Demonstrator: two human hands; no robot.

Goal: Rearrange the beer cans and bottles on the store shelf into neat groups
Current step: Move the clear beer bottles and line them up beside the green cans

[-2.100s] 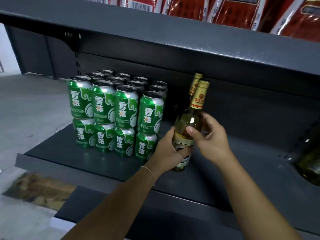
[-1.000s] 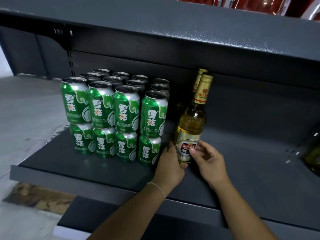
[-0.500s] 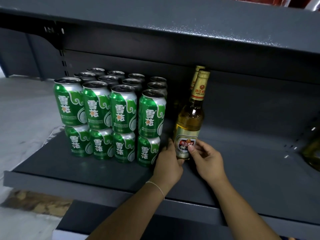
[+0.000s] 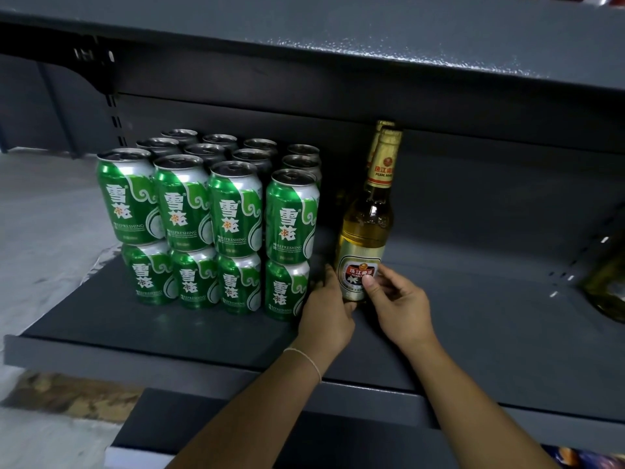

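Bottle [image 4: 367,228] being squared up just right of the stacked green cans [image 4: 216,225], standing upright on the shelf [image 4: 473,333].
Its base is being pinched between the left hand [image 4: 326,319] and right hand [image 4: 400,308]; the label is best turned forward gently, keeping clear of the cans. A second bottle [image 4: 378,130] is possibly being hidden behind it, and another is lying blurred at the far right [image 4: 605,286].

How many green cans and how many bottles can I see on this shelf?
Green cans: 16 showing (12 on top, 4 below in front; more may be hidden)
Beer bottles: 2, the front bottle and one behind it
Blurred bottle at far right: 1
Total: 19
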